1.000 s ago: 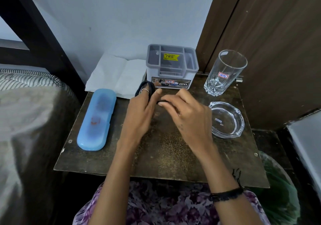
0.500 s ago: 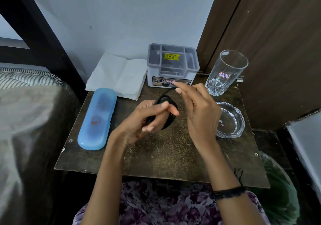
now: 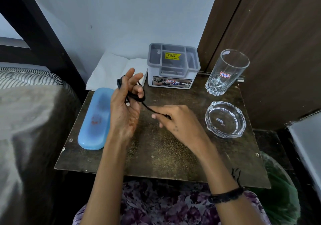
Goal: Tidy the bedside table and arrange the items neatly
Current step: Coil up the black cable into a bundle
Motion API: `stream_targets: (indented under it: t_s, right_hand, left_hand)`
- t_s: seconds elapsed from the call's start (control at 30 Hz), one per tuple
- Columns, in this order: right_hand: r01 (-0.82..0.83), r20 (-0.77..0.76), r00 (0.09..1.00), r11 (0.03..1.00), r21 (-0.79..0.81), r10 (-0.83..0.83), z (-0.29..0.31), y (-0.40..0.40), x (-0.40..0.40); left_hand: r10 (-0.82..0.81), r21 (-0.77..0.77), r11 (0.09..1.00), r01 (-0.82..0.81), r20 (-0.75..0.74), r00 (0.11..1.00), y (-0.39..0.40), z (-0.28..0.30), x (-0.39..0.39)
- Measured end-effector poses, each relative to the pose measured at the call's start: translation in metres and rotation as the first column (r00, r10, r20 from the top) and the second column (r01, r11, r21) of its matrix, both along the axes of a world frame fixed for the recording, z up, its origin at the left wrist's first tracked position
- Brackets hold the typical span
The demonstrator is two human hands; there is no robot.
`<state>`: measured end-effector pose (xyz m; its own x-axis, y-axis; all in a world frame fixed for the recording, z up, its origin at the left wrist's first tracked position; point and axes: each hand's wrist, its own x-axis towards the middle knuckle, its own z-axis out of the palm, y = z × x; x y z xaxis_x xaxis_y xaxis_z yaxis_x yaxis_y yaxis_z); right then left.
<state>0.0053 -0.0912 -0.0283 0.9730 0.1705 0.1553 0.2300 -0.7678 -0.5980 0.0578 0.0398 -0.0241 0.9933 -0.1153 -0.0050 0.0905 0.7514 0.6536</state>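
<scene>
A black cable (image 3: 139,98) is looped around the fingers of my left hand (image 3: 125,110), which is raised palm-up above the dark bedside table (image 3: 165,155). A metal plug end shows at the palm. My right hand (image 3: 175,122) pinches the free end of the cable just right of the left hand, low over the table's middle. A blue oblong case (image 3: 94,120) lies along the table's left edge. At the back stands a grey compartment organiser (image 3: 173,66).
A tall empty glass (image 3: 225,73) stands at the back right, with a glass ashtray (image 3: 225,119) in front of it. White folded paper (image 3: 111,71) lies at the back left. A bed borders the left side, a wooden door the right.
Both hands lifted the cable off the table near the organiser. The left hand rose and turned palm-up with the loops on its fingers; the right hand pulled the free end down and rightward.
</scene>
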Motion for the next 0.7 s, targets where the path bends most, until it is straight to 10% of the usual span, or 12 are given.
stream_targets:
  t_s: [0.27,0.7]
  right_hand:
    - [0.113,0.352,0.934,0.985,-0.133,-0.06,0.007,-0.001,-0.003]
    - [0.395,0.744,0.663,0.882,-0.255,-0.082,0.003,-0.014,-0.004]
  left_hand:
    - [-0.095,0.65,0.755,-0.092,0.247,0.964,0.003,-0.007,-0.002]
    - [-0.535,0.794,0.51,0.33,-0.007,0.845,0.002,0.007,-0.008]
